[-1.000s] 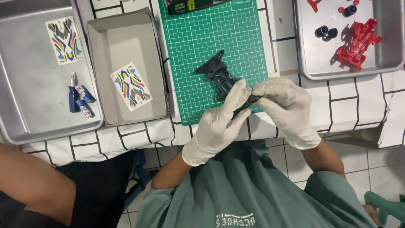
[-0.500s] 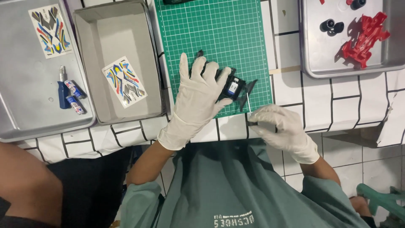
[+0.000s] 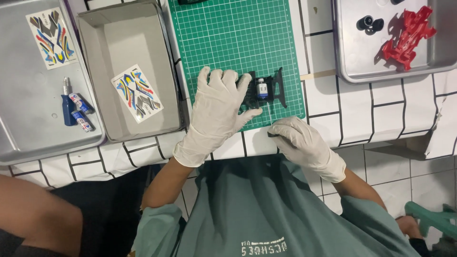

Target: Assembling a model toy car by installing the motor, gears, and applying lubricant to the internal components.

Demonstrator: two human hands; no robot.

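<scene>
A black toy car chassis with a small white and blue motor lies on the green cutting mat. My left hand, in a white glove, lies flat with fingers spread over the chassis's left end. My right hand, also gloved, rests curled at the table's front edge just below the mat, apart from the chassis. Whether anything is between its fingers is hidden.
A grey tray left of the mat holds a sticker sheet. A metal tray at far left holds another sticker sheet, a blue tool and batteries. A metal tray at right holds a red car body and black wheels.
The chassis went from between both hands down onto the mat. My right hand drew back to the table edge. My left hand stayed pressed on the chassis.
</scene>
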